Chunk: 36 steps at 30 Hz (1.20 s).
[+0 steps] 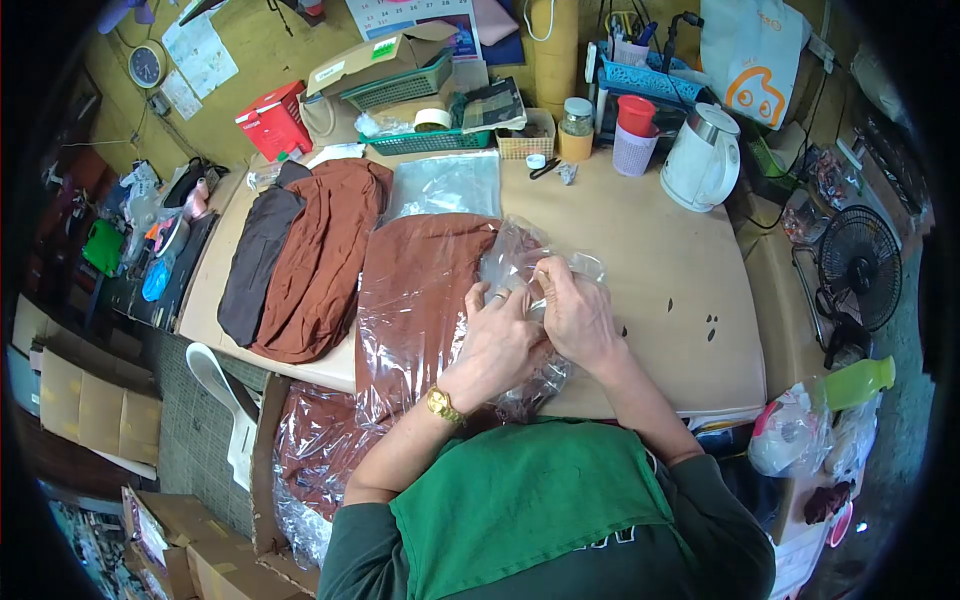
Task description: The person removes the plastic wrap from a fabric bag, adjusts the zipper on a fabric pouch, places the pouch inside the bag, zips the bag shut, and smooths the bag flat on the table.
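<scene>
A folded reddish-brown garment (425,260) lies on the table inside a clear plastic bag (400,345). The bag's loose end (515,250) is bunched up at its right side. My left hand (498,335), with a gold watch at the wrist, has its fingers curled around the crumpled plastic. Close beside it, my right hand (578,315) pinches the same plastic between thumb and fingers. To the left rest an unbagged brown garment (320,255) and a dark grey one (257,265). Flat clear bags (445,185) are stacked behind the bagged garment.
Green baskets (425,142), a jar (576,130), red and lilac cups (634,145) and a white kettle (703,160) line the table's back. An open carton (268,450) of bagged brown garments stands below the front edge. A fan (860,268) is at right.
</scene>
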### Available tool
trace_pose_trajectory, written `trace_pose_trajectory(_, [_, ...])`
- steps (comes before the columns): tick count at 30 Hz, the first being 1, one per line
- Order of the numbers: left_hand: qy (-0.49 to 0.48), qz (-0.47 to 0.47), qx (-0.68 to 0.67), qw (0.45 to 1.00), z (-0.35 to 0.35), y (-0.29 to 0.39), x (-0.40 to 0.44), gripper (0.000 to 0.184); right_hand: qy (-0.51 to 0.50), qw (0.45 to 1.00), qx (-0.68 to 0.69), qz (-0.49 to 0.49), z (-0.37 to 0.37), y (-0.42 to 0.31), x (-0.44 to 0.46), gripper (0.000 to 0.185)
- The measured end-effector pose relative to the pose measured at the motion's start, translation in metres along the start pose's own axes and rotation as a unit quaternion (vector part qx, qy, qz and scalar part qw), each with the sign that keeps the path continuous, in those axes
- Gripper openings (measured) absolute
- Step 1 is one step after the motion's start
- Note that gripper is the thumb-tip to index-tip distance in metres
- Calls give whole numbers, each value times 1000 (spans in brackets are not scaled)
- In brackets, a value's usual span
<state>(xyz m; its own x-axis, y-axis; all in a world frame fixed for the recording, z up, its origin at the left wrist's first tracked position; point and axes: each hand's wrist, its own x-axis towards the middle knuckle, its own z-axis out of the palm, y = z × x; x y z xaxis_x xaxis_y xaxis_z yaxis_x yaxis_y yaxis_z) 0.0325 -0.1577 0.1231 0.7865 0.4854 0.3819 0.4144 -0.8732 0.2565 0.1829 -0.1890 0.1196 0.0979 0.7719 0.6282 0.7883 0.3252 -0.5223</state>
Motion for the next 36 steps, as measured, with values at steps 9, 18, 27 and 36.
trace_pose_trajectory(9, [74,-67,196,975,12,1,-5,28,-247,962,-34,111,-5,15,0,42])
trace_pose_trajectory(18, [260,-3,86,962,44,-18,0,21,-248,950,173,83,3,33,-6,98])
trace_pose_trajectory(27, [269,-17,6,963,42,-7,2,16,-233,936,182,192,-29,17,4,61])
trace_pose_trajectory(36, [167,-47,-272,947,32,-8,-15,12,48,797,550,243,-19,67,-11,22])
